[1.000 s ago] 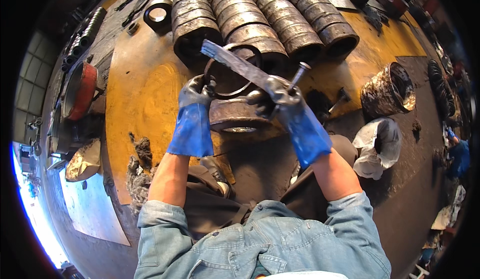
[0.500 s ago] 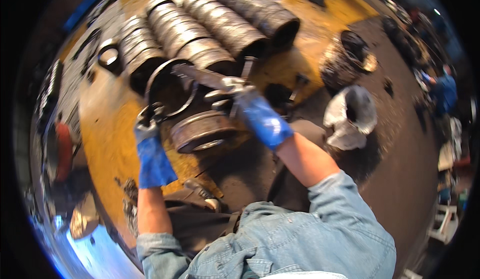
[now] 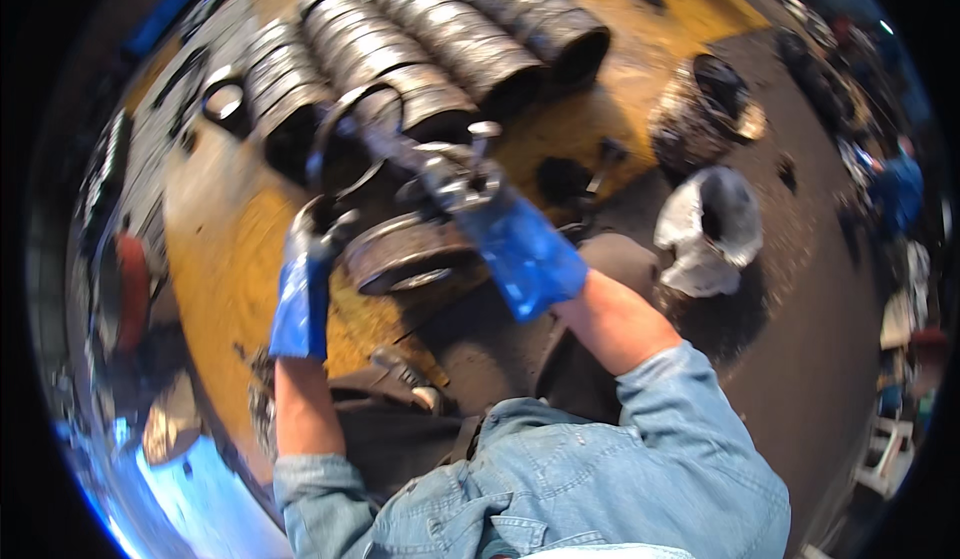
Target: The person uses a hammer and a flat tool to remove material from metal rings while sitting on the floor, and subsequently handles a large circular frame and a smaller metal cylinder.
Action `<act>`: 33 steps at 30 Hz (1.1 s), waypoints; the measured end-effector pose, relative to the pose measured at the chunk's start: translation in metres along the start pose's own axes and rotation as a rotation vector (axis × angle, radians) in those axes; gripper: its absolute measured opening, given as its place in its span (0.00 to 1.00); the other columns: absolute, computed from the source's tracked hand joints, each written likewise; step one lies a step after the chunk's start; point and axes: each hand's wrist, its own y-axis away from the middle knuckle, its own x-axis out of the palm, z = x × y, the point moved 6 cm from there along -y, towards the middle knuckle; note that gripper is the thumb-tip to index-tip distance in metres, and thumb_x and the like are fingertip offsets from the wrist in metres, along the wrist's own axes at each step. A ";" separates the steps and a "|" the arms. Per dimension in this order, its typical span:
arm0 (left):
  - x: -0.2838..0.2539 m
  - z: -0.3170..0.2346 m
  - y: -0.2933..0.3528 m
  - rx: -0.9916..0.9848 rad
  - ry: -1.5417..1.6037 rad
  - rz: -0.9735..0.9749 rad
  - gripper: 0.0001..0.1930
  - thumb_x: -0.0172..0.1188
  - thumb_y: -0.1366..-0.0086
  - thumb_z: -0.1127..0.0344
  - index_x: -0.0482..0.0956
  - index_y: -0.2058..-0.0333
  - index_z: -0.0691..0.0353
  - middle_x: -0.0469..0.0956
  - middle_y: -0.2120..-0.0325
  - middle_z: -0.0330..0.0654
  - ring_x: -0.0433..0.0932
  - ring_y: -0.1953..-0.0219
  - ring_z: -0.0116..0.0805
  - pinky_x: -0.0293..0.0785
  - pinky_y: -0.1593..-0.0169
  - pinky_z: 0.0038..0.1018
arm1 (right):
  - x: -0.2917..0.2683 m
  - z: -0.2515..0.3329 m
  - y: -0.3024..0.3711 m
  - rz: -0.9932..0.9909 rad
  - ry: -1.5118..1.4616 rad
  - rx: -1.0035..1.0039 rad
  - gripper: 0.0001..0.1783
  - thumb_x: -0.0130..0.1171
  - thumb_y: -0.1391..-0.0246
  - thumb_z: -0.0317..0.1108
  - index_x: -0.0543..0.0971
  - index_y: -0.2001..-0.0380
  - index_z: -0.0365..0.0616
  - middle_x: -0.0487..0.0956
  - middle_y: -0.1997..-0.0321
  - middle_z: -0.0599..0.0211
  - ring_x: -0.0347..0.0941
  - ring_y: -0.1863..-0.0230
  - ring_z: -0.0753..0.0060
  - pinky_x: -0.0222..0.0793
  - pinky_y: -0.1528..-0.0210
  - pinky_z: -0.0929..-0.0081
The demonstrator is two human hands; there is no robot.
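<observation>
My left hand [image 3: 312, 259], in a blue glove with darkened fingers, is closed on the near rim of a thin metal ring [image 3: 316, 167] held up on edge. My right hand [image 3: 505, 234], gloved alike, wraps round a long flat dark tool [image 3: 385, 145]; blur hides its exact kind. The tool's far end reaches up-left to the ring's opening; whether it touches the metal I cannot tell. Below and between my hands, a thick rusty metal ring [image 3: 375, 264] lies on its side. A round-headed metal piece [image 3: 484, 131] stands just beyond my right hand.
Rows of stacked metal rings [image 3: 385, 49] lie beyond my hands on a worn yellow surface [image 3: 215, 249]. To the right stand a dark crusted container [image 3: 680, 124] and a torn whitish one [image 3: 690, 249]. A person in blue [image 3: 897, 189] is at the far right.
The ring has tilted and shows a narrower opening, with my left hand slightly higher. My right hand has shifted a little left, and the tool now shows shorter and blurred.
</observation>
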 end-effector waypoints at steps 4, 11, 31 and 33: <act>-0.040 -0.041 0.013 -0.053 0.103 -0.104 0.30 0.75 0.44 0.59 0.76 0.46 0.67 0.82 0.55 0.47 0.81 0.55 0.33 0.78 0.50 0.29 | 0.000 0.009 0.001 0.001 0.084 -0.074 0.20 0.53 0.34 0.42 0.77 0.48 0.39 0.82 0.67 0.66 0.75 0.72 0.80 0.73 0.68 0.79; -0.059 -0.178 0.016 -0.009 -0.507 -0.137 0.25 0.69 0.40 0.51 0.80 0.50 0.62 0.84 0.59 0.46 0.81 0.57 0.35 0.76 0.50 0.30 | 0.011 0.006 0.000 0.052 0.243 -0.193 0.20 0.53 0.34 0.41 0.77 0.48 0.38 0.82 0.68 0.67 0.75 0.72 0.81 0.73 0.68 0.80; -0.059 -0.050 -0.009 -0.114 0.123 -0.207 0.16 0.67 0.36 0.65 0.82 0.54 0.69 0.85 0.65 0.43 0.82 0.66 0.30 0.77 0.62 0.27 | 0.013 0.043 0.007 0.202 0.496 -0.377 0.17 0.59 0.46 0.28 0.79 0.51 0.46 0.83 0.59 0.63 0.81 0.61 0.62 0.78 0.59 0.70; -0.060 -0.029 -0.009 -0.139 0.268 -0.229 0.14 0.65 0.35 0.67 0.81 0.53 0.69 0.84 0.69 0.41 0.79 0.73 0.25 0.75 0.69 0.25 | 0.012 0.054 0.008 0.102 0.716 -0.571 0.19 0.64 0.47 0.33 0.80 0.50 0.49 0.84 0.56 0.60 0.81 0.59 0.56 0.79 0.57 0.67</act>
